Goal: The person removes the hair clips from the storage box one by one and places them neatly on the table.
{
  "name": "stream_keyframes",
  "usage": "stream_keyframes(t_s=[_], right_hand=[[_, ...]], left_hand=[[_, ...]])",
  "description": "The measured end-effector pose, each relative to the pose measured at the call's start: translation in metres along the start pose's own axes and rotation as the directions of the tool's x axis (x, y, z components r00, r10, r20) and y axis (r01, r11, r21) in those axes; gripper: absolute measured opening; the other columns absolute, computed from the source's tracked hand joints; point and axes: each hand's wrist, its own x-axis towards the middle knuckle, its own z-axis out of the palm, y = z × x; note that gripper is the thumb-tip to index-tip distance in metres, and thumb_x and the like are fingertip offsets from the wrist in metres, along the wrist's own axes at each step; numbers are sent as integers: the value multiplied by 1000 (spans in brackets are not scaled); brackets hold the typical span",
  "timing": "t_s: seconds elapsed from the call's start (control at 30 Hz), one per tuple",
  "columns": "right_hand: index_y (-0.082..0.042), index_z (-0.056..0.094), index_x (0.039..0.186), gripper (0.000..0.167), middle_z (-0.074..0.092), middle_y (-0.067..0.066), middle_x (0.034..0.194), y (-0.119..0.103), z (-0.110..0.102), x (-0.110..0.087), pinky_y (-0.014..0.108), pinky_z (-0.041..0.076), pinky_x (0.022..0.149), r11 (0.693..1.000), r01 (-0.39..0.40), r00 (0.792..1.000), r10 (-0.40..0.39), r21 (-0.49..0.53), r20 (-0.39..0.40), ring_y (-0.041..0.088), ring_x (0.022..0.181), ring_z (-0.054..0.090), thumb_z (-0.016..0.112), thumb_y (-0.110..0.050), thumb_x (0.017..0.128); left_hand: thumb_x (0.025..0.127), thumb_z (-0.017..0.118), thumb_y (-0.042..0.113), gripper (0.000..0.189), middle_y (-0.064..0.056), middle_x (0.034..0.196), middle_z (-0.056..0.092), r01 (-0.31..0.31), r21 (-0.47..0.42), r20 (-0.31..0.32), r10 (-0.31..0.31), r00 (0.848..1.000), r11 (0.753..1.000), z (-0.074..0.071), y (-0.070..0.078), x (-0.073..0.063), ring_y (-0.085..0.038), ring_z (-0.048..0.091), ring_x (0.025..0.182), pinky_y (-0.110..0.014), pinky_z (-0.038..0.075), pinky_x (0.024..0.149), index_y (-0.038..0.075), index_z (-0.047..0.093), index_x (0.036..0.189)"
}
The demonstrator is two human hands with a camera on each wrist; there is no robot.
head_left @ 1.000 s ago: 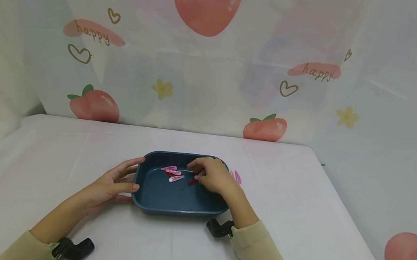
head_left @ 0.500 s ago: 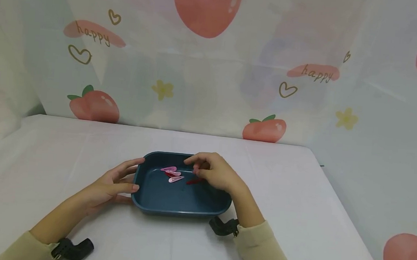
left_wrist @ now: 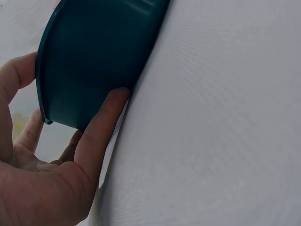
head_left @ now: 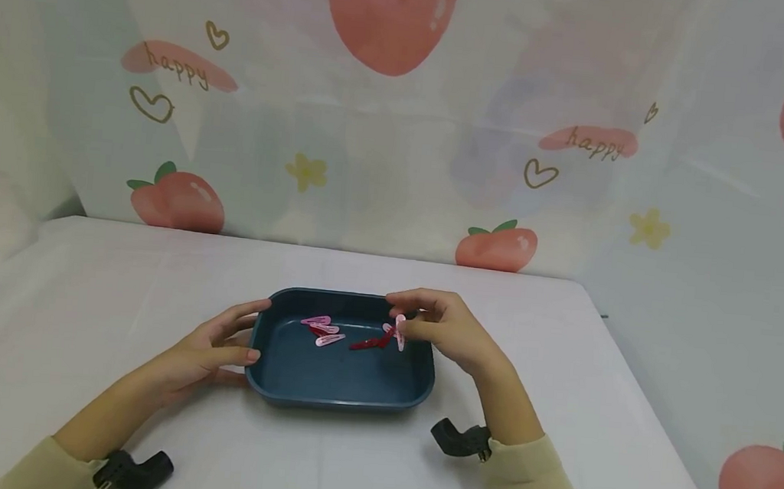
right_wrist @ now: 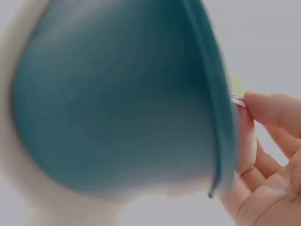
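A dark teal tray (head_left: 340, 382) rests on the white table. My left hand (head_left: 207, 349) lies against its left end, fairly straight fingers touching rim and wall; the left wrist view shows one finger along the wall near the tabletop. Over the tray's right end, my right hand (head_left: 457, 330) pinches a pale pink snap hair clip (head_left: 399, 333) between thumb and fingers. Beside it in the tray are red hair clips (head_left: 365, 344) and part of another pink one. Further left lies a small cluster of pink hair clips (head_left: 330, 339) with a red one partly beneath.
The white-covered table (head_left: 320, 454) ends at a patterned backdrop (head_left: 387, 137) with printed peaches. Black wrist-worn devices (head_left: 135, 472) sit on both forearms. The tray's raised rim stands between the right hand and the right wrist camera.
My right hand has moved right and come up from inside the tray, with the pale pink hair clip now showing in its pinch. More red clips are uncovered. My left hand stays put.
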Motion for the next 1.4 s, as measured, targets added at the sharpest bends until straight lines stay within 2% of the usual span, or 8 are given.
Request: stream_keyframes(t_s=[0.23, 0.37, 0.6, 0.77, 0.87, 1.03, 1.1, 1.4], right_hand=[[-1, 63, 130, 37, 66, 13, 100, 6, -18, -11, 33, 60, 78, 994, 52, 995, -44, 91, -86, 21, 85, 70, 68, -7, 93], [-3, 63, 129, 36, 62, 12, 94, 7, -24, -13, 33, 61, 76, 994, 67, 992, -56, 89, -116, 19, 80, 68, 65, -5, 93], [-3, 64, 128, 32, 59, 15, 94, 6, -26, -11, 33, 61, 77, 997, -10, 992, 20, 81, -128, 20, 79, 66, 62, -7, 96], [1, 61, 130, 33, 57, 16, 93, 9, -26, -10, 35, 60, 82, 994, -36, 988, 51, 103, -148, 22, 83, 72, 59, -7, 98], [1, 61, 131, 36, 57, 17, 100, 10, -26, -10, 36, 59, 84, 993, -27, 988, 45, 119, -148, 22, 87, 74, 64, -4, 95], [-5, 61, 133, 45, 60, 20, 128, 10, -27, -11, 35, 58, 86, 992, -23, 991, 40, 125, -131, 21, 93, 73, 72, -5, 89], [-5, 60, 134, 46, 60, 20, 131, 11, -28, -11, 35, 58, 87, 993, -21, 992, 36, 118, -124, 20, 96, 73, 72, -6, 90], [-3, 60, 132, 37, 56, 21, 105, 9, -31, -12, 36, 59, 85, 995, -30, 993, 41, 98, -113, 24, 96, 73, 63, -3, 95]], left_hand=[[94, 65, 9, 75, -17, 164, 12, 2, 0, 5, -2, 1000, 1000, 1, -1, -2, -48, 19, 148, -54, 54, 92, 26, 28, 157], [94, 66, 11, 75, -17, 164, 12, 8, 2, 3, -8, 1000, 1000, 2, 0, 0, -48, 20, 148, -54, 55, 92, 27, 28, 157], [95, 65, 10, 74, -17, 164, 13, 0, 8, 5, 0, 1000, 1000, 1, 1, 2, -48, 20, 148, -54, 54, 92, 27, 28, 157], [94, 65, 10, 74, -17, 164, 13, 2, 8, 6, -2, 1000, 1000, 1, 1, 1, -48, 20, 148, -54, 54, 92, 27, 28, 157], [94, 66, 10, 74, -17, 164, 13, 2, 9, 8, -2, 1000, 1000, 1, 0, 0, -48, 20, 148, -54, 54, 92, 27, 28, 157], [95, 66, 11, 74, -17, 164, 13, -2, 10, 13, 2, 1000, 1000, 1, 1, 0, -48, 21, 148, -53, 54, 93, 27, 28, 157], [95, 66, 11, 74, -17, 164, 13, -3, 14, 14, 3, 1000, 1000, 0, 1, 0, -48, 21, 148, -53, 54, 93, 27, 28, 157], [94, 66, 11, 74, -16, 164, 14, 5, 12, 10, -5, 1000, 1000, 0, 0, 0, -48, 22, 148, -53, 55, 92, 28, 29, 156]])
